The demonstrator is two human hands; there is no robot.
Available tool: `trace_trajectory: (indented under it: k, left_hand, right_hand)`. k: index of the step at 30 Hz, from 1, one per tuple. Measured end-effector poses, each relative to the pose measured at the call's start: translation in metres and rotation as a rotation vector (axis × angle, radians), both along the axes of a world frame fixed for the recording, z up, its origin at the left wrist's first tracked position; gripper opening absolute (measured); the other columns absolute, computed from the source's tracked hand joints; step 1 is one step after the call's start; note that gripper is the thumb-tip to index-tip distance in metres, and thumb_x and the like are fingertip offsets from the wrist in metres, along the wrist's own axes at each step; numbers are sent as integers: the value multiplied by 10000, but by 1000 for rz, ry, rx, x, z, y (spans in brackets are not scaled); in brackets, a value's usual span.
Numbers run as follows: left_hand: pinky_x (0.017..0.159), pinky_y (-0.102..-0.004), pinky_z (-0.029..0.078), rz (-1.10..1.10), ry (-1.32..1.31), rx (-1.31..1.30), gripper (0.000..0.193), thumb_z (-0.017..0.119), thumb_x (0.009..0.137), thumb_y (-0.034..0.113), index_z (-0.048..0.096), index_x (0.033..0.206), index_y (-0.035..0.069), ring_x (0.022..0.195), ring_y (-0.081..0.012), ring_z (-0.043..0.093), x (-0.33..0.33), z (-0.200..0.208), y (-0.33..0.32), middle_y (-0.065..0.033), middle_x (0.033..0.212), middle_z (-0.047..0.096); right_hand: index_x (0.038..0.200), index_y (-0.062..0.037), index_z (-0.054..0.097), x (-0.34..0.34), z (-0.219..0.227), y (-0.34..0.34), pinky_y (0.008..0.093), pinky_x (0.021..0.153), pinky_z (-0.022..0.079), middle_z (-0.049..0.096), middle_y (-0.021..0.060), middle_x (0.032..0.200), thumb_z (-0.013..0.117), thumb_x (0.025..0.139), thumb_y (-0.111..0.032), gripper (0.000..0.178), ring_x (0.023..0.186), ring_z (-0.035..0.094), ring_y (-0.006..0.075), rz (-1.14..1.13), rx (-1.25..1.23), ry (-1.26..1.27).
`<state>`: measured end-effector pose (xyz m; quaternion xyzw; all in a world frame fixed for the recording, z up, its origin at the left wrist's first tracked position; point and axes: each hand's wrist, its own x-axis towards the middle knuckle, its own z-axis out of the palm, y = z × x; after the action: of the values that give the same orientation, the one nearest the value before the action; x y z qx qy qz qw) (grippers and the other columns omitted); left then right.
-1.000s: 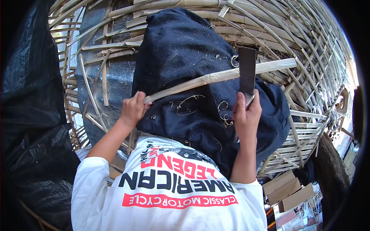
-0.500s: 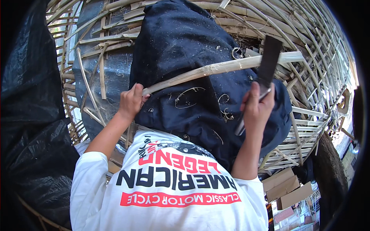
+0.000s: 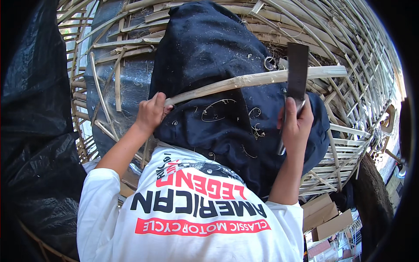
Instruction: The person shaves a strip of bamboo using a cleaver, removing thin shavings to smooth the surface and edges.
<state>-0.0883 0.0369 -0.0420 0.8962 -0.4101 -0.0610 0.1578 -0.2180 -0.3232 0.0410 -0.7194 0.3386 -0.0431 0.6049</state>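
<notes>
My left hand (image 3: 151, 112) is closed round the near end of a long, pale bamboo strip (image 3: 227, 84). The strip slants up to the right across the dark cloth (image 3: 205, 48) over my lap. In my right hand (image 3: 297, 124) is a knife with a broad, dark, square-ended blade (image 3: 297, 70), gripped by its metal handle. The blade points away from me and passes in front of the strip near its far end; whether they touch I cannot tell. Thin curled shavings (image 3: 255, 124) lie on the cloth between my hands.
Bamboo slats (image 3: 331, 39) crisscross in a lattice at the far side and right. Black plastic sheeting (image 3: 39, 131) hangs on the left. At the lower right are an open cardboard box (image 3: 334, 225) and a dark wooden post (image 3: 371, 196).
The knife has swung more upright and shifted slightly left along the strip. The strip's far end has dipped a little. My left hand keeps its hold.
</notes>
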Motion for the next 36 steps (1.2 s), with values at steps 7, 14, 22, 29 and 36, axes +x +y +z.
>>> trace_trajectory:
  k: [7, 14, 22, 29, 36]
  left_hand:
    - [494, -436, 501, 18, -20, 7, 324, 593, 943, 334, 462, 959, 38, 616, -364, 637, 4, 0, 1, -144, 791, 589]
    - [496, -441, 502, 47, 4, 10, 324, 586, 945, 335, 462, 972, 37, 629, -369, 644, -3, -1, 3, -150, 796, 589]
    - [498, -452, 500, 59, 8, -26, 309, 569, 956, 328, 462, 973, 39, 632, -378, 640, -2, -4, -1, -158, 792, 586]
    - [496, -461, 497, 70, 0, -41, 302, 571, 955, 318, 456, 972, 40, 612, -398, 626, -6, -7, 1, -163, 788, 583]
    - [494, -460, 502, 67, 12, -78, 303, 580, 951, 314, 443, 961, 43, 609, -399, 626, -5, -11, -3, -160, 777, 580]
  right_hand:
    - [959, -1, 504, -5, -18, 14, 293, 508, 420, 594, 83, 653, 611, 967, -175, 204, 533, 569, 138, 90, -70, 28]
    - [1007, 35, 517, -9, -25, 40, 315, 545, 437, 601, 114, 650, 621, 958, -219, 279, 560, 563, 158, 129, -40, 30]
    - [1018, 29, 497, -6, -27, 45, 282, 527, 423, 607, 121, 659, 628, 953, -170, 247, 577, 601, 136, 138, -35, 30]
    - [1004, -11, 510, -3, -26, 42, 253, 483, 403, 583, 56, 632, 602, 976, -202, 214, 515, 544, 89, -15, -57, -109]
    - [1024, 31, 504, -2, -14, 36, 295, 529, 419, 581, 114, 628, 614, 967, -203, 265, 548, 545, 140, -27, 29, -79]
